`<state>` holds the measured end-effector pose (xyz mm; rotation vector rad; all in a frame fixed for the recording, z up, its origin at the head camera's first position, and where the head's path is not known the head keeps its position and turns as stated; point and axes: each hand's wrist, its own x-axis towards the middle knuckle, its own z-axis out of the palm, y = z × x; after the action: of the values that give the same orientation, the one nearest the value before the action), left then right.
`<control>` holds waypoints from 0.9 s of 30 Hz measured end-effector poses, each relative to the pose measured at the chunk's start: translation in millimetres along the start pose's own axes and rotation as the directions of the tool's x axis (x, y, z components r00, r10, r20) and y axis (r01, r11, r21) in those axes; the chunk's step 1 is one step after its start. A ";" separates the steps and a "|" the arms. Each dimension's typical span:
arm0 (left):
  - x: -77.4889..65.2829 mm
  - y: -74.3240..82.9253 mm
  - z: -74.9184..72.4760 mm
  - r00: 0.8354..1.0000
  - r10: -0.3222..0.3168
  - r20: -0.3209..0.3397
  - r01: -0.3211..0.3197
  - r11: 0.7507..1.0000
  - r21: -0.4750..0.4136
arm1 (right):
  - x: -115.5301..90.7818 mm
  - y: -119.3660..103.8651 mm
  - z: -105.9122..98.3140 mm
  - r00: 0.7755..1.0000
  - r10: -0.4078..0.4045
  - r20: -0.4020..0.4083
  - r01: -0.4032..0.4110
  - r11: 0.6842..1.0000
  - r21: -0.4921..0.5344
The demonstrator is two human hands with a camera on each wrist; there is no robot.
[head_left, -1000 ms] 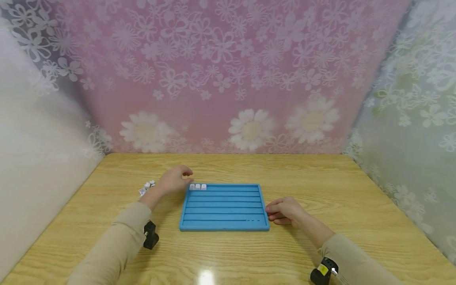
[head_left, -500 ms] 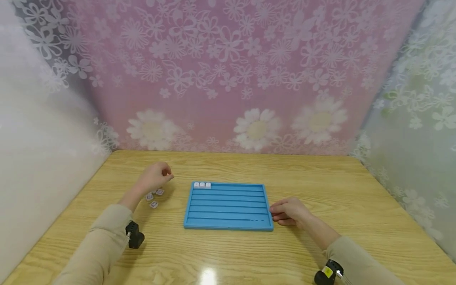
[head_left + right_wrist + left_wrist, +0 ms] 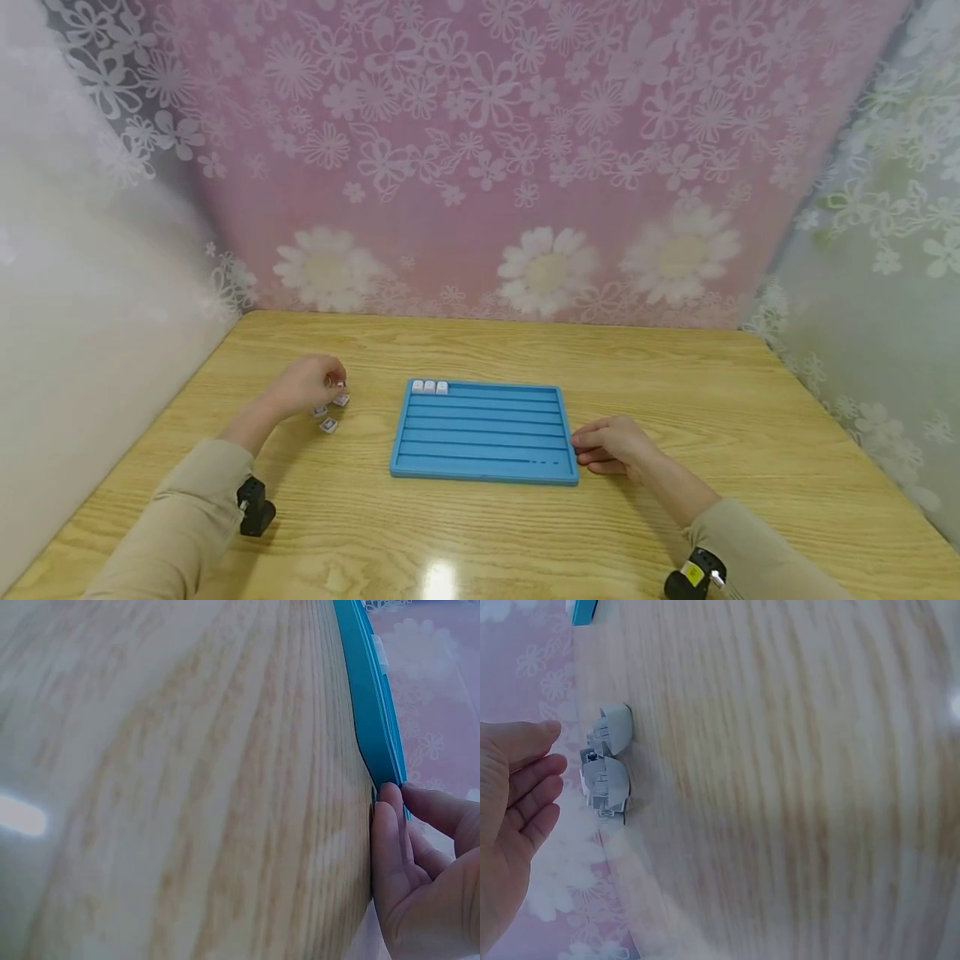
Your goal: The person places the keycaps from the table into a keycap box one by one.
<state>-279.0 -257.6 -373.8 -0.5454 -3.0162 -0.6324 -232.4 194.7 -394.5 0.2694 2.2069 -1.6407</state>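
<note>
Presently, the blue tray (image 3: 480, 435) is positioned on the worktop (image 3: 360, 525), with three white keycaps (image 3: 430, 387) seated at the left end of its far row. Its right edge is pinched by the fingers of the right hand (image 3: 618, 446). Loose keycaps (image 3: 328, 426) are located left of the tray, near the left hand (image 3: 303, 387), whose fingers are parted and loosely bent.

Wooden table (image 3: 480, 533) beneath tray (image 3: 483, 432), keycaps (image 3: 328, 426)

The ridged tray (image 3: 484, 431) looked smooth, satin plastic, the keycaps (image 3: 430, 387) hard plastic, the wood-grained worktop (image 3: 525, 533) smooth and glossy, the sleeves (image 3: 180, 517) matt cloth, and the wrist camera (image 3: 256, 507) dark plastic.
</note>
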 end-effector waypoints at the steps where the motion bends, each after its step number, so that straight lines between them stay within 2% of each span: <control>1: 0.1 -0.5 0.5 1.000 0.000 0.015 0.000 1.000 -0.002 | -0.1 -0.2 -0.2 1.000 -0.001 0.001 0.001 1.000 0.003; 7: -1.2 -2.8 6.0 0.998 0.013 0.066 -0.013 1.000 0.003 | 1.0 0.9 -0.4 1.000 0.008 -0.004 -0.008 1.000 0.004; 13: -2.4 -4.8 10.1 0.995 0.086 0.052 -0.092 0.985 0.146 | 3.5 3.6 0.6 1.000 0.012 -0.026 -0.012 1.000 0.001; 16: -3.0 -6.0 10.3 0.993 0.104 0.050 -0.111 0.976 0.186 | 3.4 3.6 0.8 1.000 0.003 -0.020 -0.003 1.000 -0.003; 22: -3.1 -9.5 13.1 0.993 0.108 0.042 -0.114 0.974 0.196 | 1.9 1.9 0.7 1.000 0.009 -0.025 -0.009 1.000 -0.001; 27: 0.8 -11.9 15.7 0.991 0.135 0.023 -0.137 0.975 0.176 | 0.7 1.3 0.0 1.000 0.004 -0.023 -0.004 1.000 -0.001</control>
<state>-282.8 -261.4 -392.8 -0.7382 -2.9708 -0.3503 -232.6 195.1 -396.0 0.2936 2.2227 -1.6418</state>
